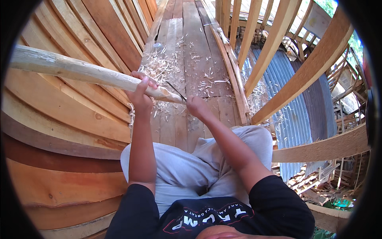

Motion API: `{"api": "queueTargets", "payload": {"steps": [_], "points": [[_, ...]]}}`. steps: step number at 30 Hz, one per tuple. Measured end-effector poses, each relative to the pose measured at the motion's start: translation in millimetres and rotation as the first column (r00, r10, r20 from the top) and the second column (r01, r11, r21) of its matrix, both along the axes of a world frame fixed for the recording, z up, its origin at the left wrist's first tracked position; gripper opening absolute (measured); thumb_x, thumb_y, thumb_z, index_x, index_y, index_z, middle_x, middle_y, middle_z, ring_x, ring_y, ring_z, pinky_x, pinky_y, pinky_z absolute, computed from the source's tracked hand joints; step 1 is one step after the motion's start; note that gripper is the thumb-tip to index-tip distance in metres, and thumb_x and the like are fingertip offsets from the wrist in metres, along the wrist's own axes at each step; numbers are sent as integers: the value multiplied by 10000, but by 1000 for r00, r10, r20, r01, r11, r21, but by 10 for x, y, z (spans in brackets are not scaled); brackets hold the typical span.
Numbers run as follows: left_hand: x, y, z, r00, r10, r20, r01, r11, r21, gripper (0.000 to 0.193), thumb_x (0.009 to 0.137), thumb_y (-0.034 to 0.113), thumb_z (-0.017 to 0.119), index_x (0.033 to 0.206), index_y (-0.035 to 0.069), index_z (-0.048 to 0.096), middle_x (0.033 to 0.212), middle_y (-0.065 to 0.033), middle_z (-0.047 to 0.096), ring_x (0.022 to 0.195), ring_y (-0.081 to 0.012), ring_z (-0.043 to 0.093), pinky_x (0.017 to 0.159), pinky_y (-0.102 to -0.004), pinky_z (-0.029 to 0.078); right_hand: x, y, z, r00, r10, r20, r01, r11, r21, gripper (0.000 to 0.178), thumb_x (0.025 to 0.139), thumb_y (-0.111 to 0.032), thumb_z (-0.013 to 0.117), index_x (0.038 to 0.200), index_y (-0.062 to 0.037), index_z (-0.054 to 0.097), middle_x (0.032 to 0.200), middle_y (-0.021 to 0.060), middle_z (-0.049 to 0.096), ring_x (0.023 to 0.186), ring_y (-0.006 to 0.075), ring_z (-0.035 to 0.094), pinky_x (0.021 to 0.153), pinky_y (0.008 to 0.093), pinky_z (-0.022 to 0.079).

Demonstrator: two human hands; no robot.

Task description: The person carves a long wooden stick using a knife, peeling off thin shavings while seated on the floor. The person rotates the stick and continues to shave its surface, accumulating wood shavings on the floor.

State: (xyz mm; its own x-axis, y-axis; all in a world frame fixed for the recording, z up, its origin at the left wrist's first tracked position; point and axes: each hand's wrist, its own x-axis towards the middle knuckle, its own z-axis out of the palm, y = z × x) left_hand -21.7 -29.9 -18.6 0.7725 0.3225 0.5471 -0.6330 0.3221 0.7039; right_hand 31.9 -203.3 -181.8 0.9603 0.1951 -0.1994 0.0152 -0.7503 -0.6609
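Observation:
A long pale wooden pole (79, 71), stripped of bark, slants from the far left down to the middle, above my lap and the floor. My left hand (141, 91) is closed around it a little short of its whittled, tapered end (169, 95). In my closed right hand (197, 106) is a knife, its thin dark blade (176, 90) lying against or just over that end, pointing up and left. The fist hides the knife's handle. Whether the blade is biting into the wood I cannot tell.
Curly wood shavings (161, 65) litter the plank floor (195, 36), with a small clear cup-like object (158, 47) among them. A plank wall (59, 107) stands at my left. Wooden railing posts (270, 44) line the right, above a corrugated metal roof (288, 95). My crossed legs (179, 159) are below.

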Motion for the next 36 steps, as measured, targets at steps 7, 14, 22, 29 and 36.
{"api": "queueTargets", "payload": {"steps": [7,14,22,29,36], "points": [[-88,57,12,999,-42,14,42,999,25,113,775,25,563,825,47,465,646,-76,515,572,-167,541,599,-326,496,64,-268,-212,978,208,14,-201,958,-205,391,938,-265,414,1051,21,655,1033,244,661,979,378,642,861,487,493],[29,109,19,998,43,-46,-48,992,-117,126,778,27,588,840,47,481,626,-82,526,553,-179,547,602,-344,513,-150,-27,280,993,-98,-63,97,995,-18,646,988,-428,234,1033,66,647,1013,299,639,957,450,620,869,524,462],[100,239,10,993,70,-93,-89,974,-210,165,763,32,600,843,81,463,653,-57,492,543,-167,516,584,-347,499,12,6,-208,980,-50,194,7,976,216,446,961,-351,403,978,7,669,896,274,661,855,429,644,796,489,491],[64,170,-83,931,341,128,-311,927,-209,213,789,1,627,950,30,490,678,-81,528,588,-173,556,516,-327,496,12,-146,158,949,77,-306,-6,974,227,471,924,-388,452,925,24,681,822,232,662,783,383,651,720,437,498],[110,158,-107,979,194,65,-183,972,-149,166,842,16,613,870,54,454,633,-64,508,491,-138,503,489,-297,474,131,-387,-610,986,164,-25,-165,960,-225,427,923,-259,359,995,46,650,1035,292,628,961,447,617,870,513,467]]}}
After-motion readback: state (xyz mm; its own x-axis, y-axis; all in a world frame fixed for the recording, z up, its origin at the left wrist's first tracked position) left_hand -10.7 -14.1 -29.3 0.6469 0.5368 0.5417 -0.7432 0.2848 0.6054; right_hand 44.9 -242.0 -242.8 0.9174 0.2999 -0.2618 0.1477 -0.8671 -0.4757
